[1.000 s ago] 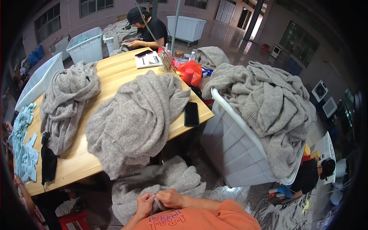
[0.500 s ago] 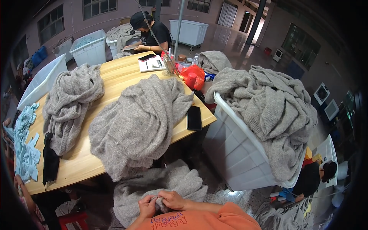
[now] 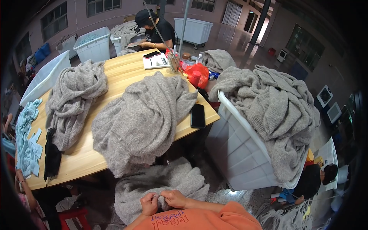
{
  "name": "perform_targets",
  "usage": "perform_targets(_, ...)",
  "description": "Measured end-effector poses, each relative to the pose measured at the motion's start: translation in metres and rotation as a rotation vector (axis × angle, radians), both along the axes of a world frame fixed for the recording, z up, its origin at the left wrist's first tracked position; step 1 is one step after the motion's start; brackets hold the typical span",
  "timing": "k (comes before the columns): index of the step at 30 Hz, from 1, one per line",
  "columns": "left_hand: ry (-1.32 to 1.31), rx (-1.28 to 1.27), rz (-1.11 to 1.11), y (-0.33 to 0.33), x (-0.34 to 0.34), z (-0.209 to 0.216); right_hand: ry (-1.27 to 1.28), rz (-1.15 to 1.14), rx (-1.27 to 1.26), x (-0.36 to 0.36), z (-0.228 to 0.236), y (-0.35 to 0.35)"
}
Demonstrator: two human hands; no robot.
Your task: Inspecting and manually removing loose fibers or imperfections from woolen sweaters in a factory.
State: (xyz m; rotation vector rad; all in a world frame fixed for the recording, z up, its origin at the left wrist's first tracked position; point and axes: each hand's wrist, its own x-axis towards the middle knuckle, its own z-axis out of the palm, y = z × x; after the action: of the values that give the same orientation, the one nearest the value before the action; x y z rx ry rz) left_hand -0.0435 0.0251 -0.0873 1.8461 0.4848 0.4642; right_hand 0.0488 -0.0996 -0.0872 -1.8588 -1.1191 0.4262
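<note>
Head view: I see left hand (image 3: 149, 203) and right hand (image 3: 173, 199) just beside each other, both pinching the grey knit garment (image 3: 163, 182). It's bunched below the near edge of the desk (image 3: 82, 165). Knit heap (image 3: 140, 119) overhangs that edge; phone (image 3: 197, 116) by the right corner.

Versus 1.0 s earlier: view swings slightly left. Left fingers (image 3: 148, 201), right fingers (image 3: 173, 198) and the grey cloth (image 3: 128, 191) under them sit slightly further right in frame. Ahead of the fingers, bench (image 3: 115, 57) and dark phone (image 3: 197, 116) show the same rightward shift. Far left of the fingers, a co-worker's forearm (image 3: 27, 190) and red stool (image 3: 74, 214) sit higher and further into frame.
</note>
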Motion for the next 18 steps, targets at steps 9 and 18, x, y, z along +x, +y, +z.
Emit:
perform_targets(9, 0.006, 0.128, 0.048, -0.003, 0.002, -0.003, -0.174, -0.035, -0.194, -0.010, 0.012, 0.003)
perform_targets(18, -0.080, 0.241, 0.072, -0.009, -0.004, -0.016, -0.050, -0.089, -0.150, -0.010, -0.004, 0.006)
